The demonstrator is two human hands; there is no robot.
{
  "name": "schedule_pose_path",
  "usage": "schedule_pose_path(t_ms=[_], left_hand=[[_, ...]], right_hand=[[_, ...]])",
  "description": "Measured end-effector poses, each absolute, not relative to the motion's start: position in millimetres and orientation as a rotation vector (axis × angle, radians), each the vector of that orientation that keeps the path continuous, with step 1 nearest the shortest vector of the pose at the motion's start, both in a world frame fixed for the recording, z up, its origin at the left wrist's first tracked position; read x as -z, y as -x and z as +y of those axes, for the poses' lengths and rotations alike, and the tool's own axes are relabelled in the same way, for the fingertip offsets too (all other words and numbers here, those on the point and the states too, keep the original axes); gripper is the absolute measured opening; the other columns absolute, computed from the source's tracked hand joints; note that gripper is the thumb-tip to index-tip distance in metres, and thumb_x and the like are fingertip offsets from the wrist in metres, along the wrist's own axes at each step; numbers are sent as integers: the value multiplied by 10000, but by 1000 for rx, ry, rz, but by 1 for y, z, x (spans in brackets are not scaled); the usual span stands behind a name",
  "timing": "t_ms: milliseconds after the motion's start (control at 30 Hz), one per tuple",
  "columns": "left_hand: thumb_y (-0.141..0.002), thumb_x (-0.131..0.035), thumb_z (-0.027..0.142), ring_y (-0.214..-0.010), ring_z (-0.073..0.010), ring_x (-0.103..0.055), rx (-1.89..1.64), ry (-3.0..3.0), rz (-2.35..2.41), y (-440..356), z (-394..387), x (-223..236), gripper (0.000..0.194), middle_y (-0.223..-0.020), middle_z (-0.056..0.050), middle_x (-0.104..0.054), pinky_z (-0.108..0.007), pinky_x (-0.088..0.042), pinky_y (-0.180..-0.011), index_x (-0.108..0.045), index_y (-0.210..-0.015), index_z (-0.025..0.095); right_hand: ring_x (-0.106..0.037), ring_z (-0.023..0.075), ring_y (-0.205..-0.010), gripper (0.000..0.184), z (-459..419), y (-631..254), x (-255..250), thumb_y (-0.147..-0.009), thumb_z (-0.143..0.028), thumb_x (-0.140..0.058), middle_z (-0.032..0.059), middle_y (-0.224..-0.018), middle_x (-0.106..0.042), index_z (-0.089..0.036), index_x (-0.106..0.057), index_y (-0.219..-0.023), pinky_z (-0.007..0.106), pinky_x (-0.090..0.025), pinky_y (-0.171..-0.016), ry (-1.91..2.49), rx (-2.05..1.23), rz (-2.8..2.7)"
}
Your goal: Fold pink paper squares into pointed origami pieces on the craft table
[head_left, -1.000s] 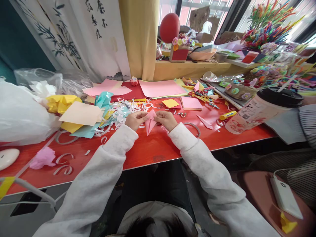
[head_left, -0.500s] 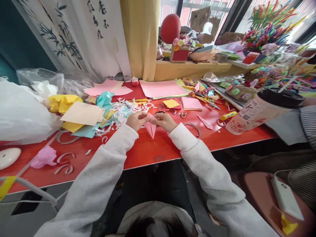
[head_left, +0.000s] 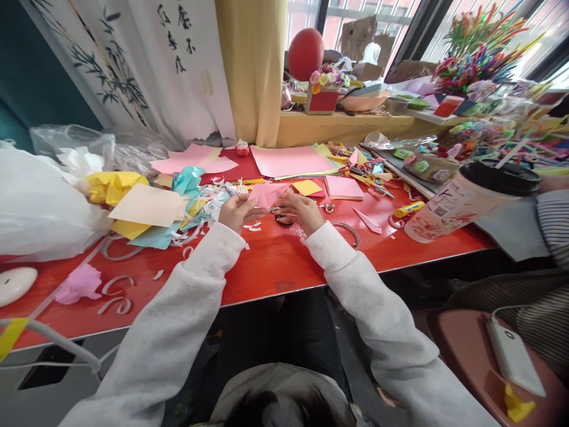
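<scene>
My left hand (head_left: 239, 212) pinches a pink sheet of origami paper (head_left: 267, 193) with fold lines, held just above the red table (head_left: 262, 267). At the paper's right edge is my right hand (head_left: 303, 210), its fingers loosely bent and apart; whether the tips touch the paper I cannot make out. Just under the right fingertips lies a dark ring (head_left: 284, 220), perhaps a scissors handle. A folded pink paper piece (head_left: 368, 220) rests on the table to the right. Beyond the hands are a small yellow sheet (head_left: 307, 187) and a stack of pink squares (head_left: 344, 187).
White paper shreds (head_left: 217, 198) and crumpled coloured paper lie to the left, beside a white plastic bag (head_left: 48, 201). A lidded drink cup (head_left: 466, 198) stands right, near a person's striped sleeve (head_left: 553, 222). Large pink sheets (head_left: 291, 160) lie at the back.
The pink paper has gone from a narrow pointed shape hanging toward me to a wider one, tilted away. My hands have moved slightly apart, and the right fingers have loosened.
</scene>
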State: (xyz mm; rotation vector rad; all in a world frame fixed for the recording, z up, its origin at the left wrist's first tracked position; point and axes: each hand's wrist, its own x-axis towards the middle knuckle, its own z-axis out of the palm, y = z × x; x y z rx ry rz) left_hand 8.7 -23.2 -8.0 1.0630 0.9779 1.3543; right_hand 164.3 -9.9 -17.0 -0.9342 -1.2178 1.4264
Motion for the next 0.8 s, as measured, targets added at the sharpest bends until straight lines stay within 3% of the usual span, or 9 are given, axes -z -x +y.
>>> schedule_pose_path(t_ms=[133, 233, 367, 667, 800], left_hand=[[-609, -625, 236, -571, -130, -602, -1184, -1187, 970, -12, -24, 13, 249, -618, 20, -563, -256, -496, -518, -397, -676, 164], [-575, -650, 271, -535, -110, -536, -1121, -1389, 1135, -11, -22, 14, 234, -558, 33, -500, -205, -437, -413, -451, -634, 163], [-588, -647, 355, -470, -96, -488, -1170, -1424, 1176, -6, -18, 14, 252, -546, 17, -523, -224, -412, -412, -563, -697, 144], [-531, -692, 302, -466, -87, -528, -1436, -1159, 1044, -12, -21, 18, 252, -543, 20, -576, -228, -465, -465, -540, -621, 124], [-536, -688, 273, -517, -87, -550, -1402, -1112, 989, -15, -23, 16, 230, -567, 22, -580, -221, -481, -497, -535, -620, 122]], right_hand=[[-516, 76, -469, 355, -11, -160, 23, -550, -449, -661, -13, -578, -563, -143, -549, -693, 198, -441, -428, 963, -1410, -1413], [-468, 62, -396, 335, -9, -160, 26, -593, -457, -625, -23, -495, -532, -142, -515, -617, 189, -383, -374, 987, -1352, -1478], [-445, 56, -368, 302, -11, -161, 21, -634, -418, -610, -33, -452, -503, -140, -502, -589, 189, -367, -364, 975, -1316, -1575], [-595, 111, -642, 330, -16, -158, 18, -558, -328, -691, 8, -717, -622, -142, -556, -793, 234, -506, -570, 779, -1522, -1424], [-583, 104, -585, 315, -12, -158, 22, -578, -347, -675, -5, -674, -608, -141, -557, -785, 242, -505, -559, 765, -1458, -1402]])
